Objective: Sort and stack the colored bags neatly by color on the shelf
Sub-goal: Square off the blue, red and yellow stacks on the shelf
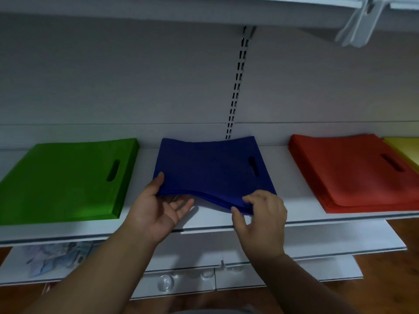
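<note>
Both forearms come up from the bottom edge toward the white shelf [210, 223]. Left hand [158, 207] is palm-up at the near-left corner of the blue bag stack [208, 168]: thumb on top of the stack's left edge, fingers slid under the front edge and only loosely curled, so it holds that corner between thumb and fingers. Right hand [260, 214] is at the near-right corner, thumb low and forefinger on top, pinching the front edge of the blue bags.

Blue stack sits mid-shelf, directly below the slotted upright [238, 82] on the back panel. Its front edge is lifted and wavy between the two hands, not flat; the back edge bows up against the rear wall. Handle cut-out faces right.

Green bag stack [68, 180] lies flat to the left, apart from the blue one, edges squared. Red bag stack [353, 171] lies flat to the right, well apart from blue. Yellow bags [405, 150] touch or overlap the red stack's far-right side; mostly cut off by the frame, can't tell which lies on top.

Lower shelves [317, 248] show below, holding some clear glassware [165, 284] and a pale patterned packet [54, 257], blurred. Wood floor [396, 268] at right.
</note>
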{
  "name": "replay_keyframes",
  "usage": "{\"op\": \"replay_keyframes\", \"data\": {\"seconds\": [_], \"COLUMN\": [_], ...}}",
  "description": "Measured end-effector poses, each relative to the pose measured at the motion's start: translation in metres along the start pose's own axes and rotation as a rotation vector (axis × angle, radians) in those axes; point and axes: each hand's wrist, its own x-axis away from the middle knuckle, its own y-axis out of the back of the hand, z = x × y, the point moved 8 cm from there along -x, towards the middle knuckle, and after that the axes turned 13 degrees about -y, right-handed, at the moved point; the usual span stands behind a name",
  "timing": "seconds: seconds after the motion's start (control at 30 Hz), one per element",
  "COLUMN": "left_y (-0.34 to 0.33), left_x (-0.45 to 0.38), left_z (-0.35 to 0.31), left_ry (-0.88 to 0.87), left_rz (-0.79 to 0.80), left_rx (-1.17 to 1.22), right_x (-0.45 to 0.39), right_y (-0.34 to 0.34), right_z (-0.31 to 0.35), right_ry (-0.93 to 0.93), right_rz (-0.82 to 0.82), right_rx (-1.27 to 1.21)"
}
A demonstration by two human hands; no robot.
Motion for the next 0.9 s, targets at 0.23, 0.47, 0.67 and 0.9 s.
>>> {"op": "replay_keyframes", "data": {"seconds": [0.23,0.47,0.67,0.9], "left_y": [-0.011,-0.008,0.004,0.015], "left_x": [0.004,-0.003,-0.008,-0.010], "left_z": [0.003,0.005,0.002,0.004], "left_ry": [-0.046,-0.056,-0.059,-0.041], "left_rz": [0.032,-0.019,-0.042,-0.068], "left_rx": [0.070,0.064,0.091,0.089], "right_x": [0.023,0.054,0.007,-0.026], "right_y": [-0.048,-0.080,-0.055,-0.052], "right_z": [0.016,0.012,-0.040,-0.041], "right_ry": [-0.565,-1.519,-1.546,-1.404], "right_rz": [0.722,0.733,0.255,0.241], "right_rx": [-0.422,-1.376,-1.660,-1.682]}}
